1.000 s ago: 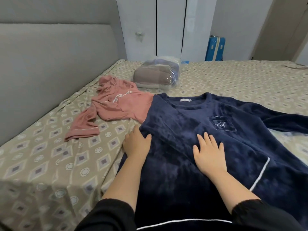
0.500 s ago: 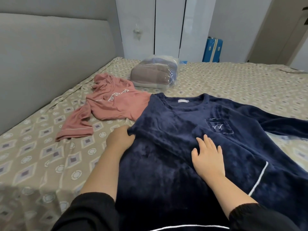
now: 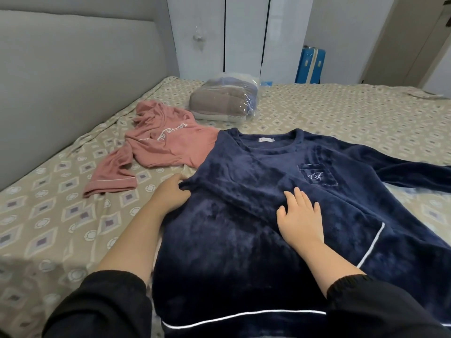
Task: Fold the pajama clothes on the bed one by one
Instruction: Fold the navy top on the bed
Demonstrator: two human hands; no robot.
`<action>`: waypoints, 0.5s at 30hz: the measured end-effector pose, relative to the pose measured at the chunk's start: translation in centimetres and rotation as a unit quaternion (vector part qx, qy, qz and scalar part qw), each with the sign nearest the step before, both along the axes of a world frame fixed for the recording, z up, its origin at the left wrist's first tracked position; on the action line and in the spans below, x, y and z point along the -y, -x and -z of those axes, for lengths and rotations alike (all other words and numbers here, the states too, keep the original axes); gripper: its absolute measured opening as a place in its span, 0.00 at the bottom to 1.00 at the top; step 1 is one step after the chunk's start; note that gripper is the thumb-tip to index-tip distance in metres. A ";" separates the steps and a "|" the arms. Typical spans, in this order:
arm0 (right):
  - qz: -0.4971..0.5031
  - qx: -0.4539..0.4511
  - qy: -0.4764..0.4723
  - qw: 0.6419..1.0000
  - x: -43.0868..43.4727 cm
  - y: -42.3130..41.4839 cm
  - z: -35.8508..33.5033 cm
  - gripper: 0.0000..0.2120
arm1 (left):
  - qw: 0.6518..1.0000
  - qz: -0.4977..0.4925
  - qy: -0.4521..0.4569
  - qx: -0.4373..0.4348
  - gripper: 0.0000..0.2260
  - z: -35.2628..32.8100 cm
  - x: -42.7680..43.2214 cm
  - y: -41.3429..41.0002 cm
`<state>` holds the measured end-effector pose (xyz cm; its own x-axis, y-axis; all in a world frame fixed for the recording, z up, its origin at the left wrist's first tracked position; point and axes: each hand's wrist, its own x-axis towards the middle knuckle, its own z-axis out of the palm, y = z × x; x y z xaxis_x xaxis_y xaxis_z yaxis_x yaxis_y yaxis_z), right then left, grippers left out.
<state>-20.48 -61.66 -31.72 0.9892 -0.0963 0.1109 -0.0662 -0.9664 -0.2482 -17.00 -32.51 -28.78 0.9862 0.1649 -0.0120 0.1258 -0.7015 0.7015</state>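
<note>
A navy fleece pajama top point(image 3: 249, 235) with white piping lies spread on the bed point(image 3: 48, 215), its left sleeve folded across the chest. My left hand point(image 3: 170, 193) grips the folded left edge of the navy top near the shoulder. My right hand point(image 3: 301, 215) rests flat on the top's middle, fingers apart, below the embroidered chest pocket. A pink pajama top point(image 3: 161, 147) lies crumpled to the far left, partly under the navy shoulder.
A plastic-wrapped bundle of folded cloth point(image 3: 224, 101) sits further back on the bed. A grey padded headboard point(image 3: 73, 76) runs along the left. White wardrobe doors point(image 3: 244, 35) and a blue suitcase point(image 3: 310, 65) stand beyond the bed.
My left hand slid from flat on the navy top out to its left edge and closed on the fabric. My right hand stayed pressed on the middle.
</note>
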 end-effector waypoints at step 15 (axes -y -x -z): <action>-0.004 -0.044 0.065 0.997 -0.1 -0.5 0.3 0.29 | 0.957 0.031 -0.288 -0.005 0.26 1.0 7.9 0.2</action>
<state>-19.99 -61.52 -31.98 0.9962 -0.0791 0.0356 -0.0745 -0.9906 -0.1151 -17.23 -40.41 -29.76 0.9946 0.0879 0.0548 0.0758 -0.9780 0.1943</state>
